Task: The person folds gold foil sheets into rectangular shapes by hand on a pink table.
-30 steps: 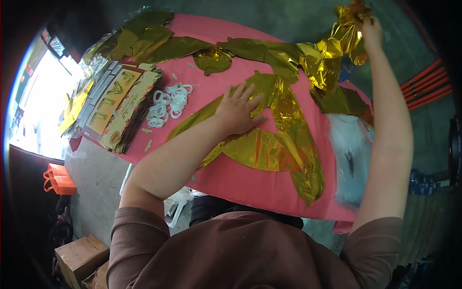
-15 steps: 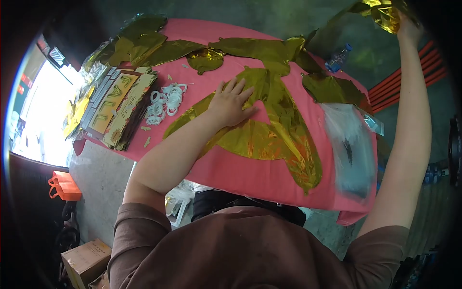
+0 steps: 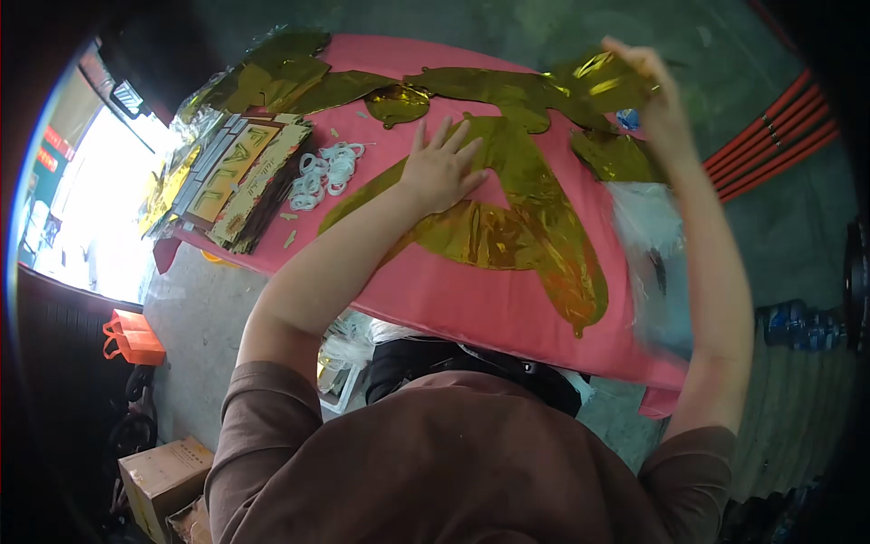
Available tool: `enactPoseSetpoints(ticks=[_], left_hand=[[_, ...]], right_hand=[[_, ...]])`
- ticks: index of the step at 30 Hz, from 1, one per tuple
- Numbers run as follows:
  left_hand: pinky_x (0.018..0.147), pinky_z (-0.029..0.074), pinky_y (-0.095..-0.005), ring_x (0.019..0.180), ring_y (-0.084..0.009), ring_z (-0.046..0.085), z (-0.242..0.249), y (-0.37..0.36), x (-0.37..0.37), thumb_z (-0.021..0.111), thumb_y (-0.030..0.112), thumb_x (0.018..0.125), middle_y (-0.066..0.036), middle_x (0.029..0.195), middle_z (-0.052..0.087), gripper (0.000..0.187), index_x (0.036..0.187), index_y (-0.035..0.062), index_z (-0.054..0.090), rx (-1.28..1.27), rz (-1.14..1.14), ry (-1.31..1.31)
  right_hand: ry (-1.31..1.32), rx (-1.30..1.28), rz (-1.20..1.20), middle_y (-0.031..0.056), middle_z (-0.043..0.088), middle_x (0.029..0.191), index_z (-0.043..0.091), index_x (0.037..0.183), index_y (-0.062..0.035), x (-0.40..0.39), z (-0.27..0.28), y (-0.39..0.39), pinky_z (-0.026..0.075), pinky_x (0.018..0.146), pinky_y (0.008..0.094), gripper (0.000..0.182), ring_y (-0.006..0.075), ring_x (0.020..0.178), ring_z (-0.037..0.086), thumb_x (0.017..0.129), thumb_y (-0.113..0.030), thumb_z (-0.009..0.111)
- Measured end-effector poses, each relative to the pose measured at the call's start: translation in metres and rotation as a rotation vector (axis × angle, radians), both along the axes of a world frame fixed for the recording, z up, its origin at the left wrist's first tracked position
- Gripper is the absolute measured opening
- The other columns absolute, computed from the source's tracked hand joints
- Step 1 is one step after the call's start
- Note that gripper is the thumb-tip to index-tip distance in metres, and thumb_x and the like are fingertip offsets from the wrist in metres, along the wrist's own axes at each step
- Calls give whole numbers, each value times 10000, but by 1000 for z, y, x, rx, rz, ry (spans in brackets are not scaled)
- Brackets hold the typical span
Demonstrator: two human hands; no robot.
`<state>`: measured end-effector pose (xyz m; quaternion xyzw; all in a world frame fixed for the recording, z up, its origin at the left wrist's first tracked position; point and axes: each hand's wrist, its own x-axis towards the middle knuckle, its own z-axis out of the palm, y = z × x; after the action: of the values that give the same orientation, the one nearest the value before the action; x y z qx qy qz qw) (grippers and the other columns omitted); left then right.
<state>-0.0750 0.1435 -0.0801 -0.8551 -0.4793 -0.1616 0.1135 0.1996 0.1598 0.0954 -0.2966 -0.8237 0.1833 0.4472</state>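
Gold foil balloons, uninflated and flat, lie over a pink tablecloth [image 3: 453, 313]. My left hand [image 3: 441, 170] rests with fingers spread on the large gold balloon [image 3: 494, 238] at the middle. At the far right edge, my right hand [image 3: 652, 82] holds the end of a gold foil piece [image 3: 594, 80], fingers bent round it. That piece joins the row of foil along the far edge [image 3: 480, 83]. Coils of white ribbon [image 3: 324, 172] and a stack of printed cards [image 3: 246, 177] sit left of my left hand.
Clear plastic bags [image 3: 648, 258] lie at the table's right. A bottle [image 3: 627, 118] is partly hidden near my right hand. Red poles [image 3: 770, 136] are beyond the right side. An orange bag [image 3: 133, 337] and a cardboard box [image 3: 165, 471] stand on the floor at left.
My right hand has come down and left toward the table with the gold foil. My left hand stays spread on the large balloon. The view has shifted slightly.
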Motion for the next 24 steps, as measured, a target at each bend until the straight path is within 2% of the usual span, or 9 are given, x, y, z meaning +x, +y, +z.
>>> enactPoseSetpoints(ticks=[2, 4, 9, 11, 15, 17, 19, 21, 24], left_hand=[[1065, 199, -529, 1335, -325, 249, 25, -2, -4, 398, 500, 893, -126, 1413, 333, 571, 1339, 142, 401, -199, -2, 48], [1056, 219, -529, 1319, -333, 281, 26, -4, -12, 410, 472, 898, -128, 1394, 361, 542, 1326, 139, 416, -400, -3, 95], [1048, 257, -474, 1303, -314, 314, -5, -19, -24, 468, 394, 893, -134, 1364, 398, 487, 1300, 129, 441, -197, -102, -88], [1048, 257, -473, 1301, -320, 316, -4, -23, -20, 468, 394, 895, -140, 1366, 393, 487, 1304, 133, 438, -217, -81, -82], [1049, 247, -493, 1308, -315, 298, -5, -27, -16, 456, 432, 886, -136, 1359, 391, 497, 1293, 147, 452, -252, -45, -93], [1050, 244, -492, 1312, -311, 290, 7, -32, -16, 462, 423, 880, -134, 1354, 394, 506, 1305, 148, 439, -295, -43, -127], [1052, 241, -491, 1316, -307, 282, 3, -29, -17, 468, 414, 874, -132, 1349, 396, 517, 1316, 149, 425, -340, -44, -166], [1055, 237, -488, 1323, -306, 267, -18, -19, -19, 497, 359, 846, -125, 1342, 397, 536, 1319, 117, 419, -191, -35, 98], [1061, 228, -490, 1323, -310, 271, -5, -28, -19, 523, 298, 813, -136, 1386, 354, 558, 1312, 73, 417, -252, -53, -43]], right_hand=[[148, -157, 40, 93, 500, 1270, 514, 1076, -30, -13, -33, -15, 356, 984, 309, 205, 184, 1181, 452, 919, -151, 465], [-38, -37, -44, 133, 477, 1290, 465, 1058, -8, -23, -51, -28, 327, 1005, 303, 257, 191, 1195, 445, 842, 88, 365], [54, -39, -21, 143, 484, 1273, 475, 1065, -1, -49, -52, -29, 329, 1002, 293, 177, 197, 1180, 463, 896, -15, 423], [189, 6, 79, 227, 408, 1341, 497, 1049, -9, -57, -49, -30, 317, 1031, 352, 224, 264, 1217, 443, 871, -123, 569], [284, 130, 135, 252, 378, 1354, 488, 1050, 1, -68, -46, -47, 331, 1030, 369, 222, 282, 1224, 433, 911, -169, 523], [317, 151, 168, 191, 461, 1310, 491, 1045, 7, -72, -61, -68, 379, 967, 330, 172, 226, 1206, 465, 914, -104, 472], [229, 153, 108, 223, 474, 1292, 513, 992, 15, -61, -76, -88, 421, 928, 339, 175, 277, 1173, 510, 851, -83, 543], [-231, 381, -79, 220, 506, 1254, 542, 938, -4, -50, -86, -113, 482, 818, 329, 189, 299, 1047, 586, 765, -69, 579], [-465, 356, -105, 198, 605, 1090, 552, 860, -9, -44, -93, -152, 502, 684, 365, 170, 298, 891, 628, 732, -92, 628]])
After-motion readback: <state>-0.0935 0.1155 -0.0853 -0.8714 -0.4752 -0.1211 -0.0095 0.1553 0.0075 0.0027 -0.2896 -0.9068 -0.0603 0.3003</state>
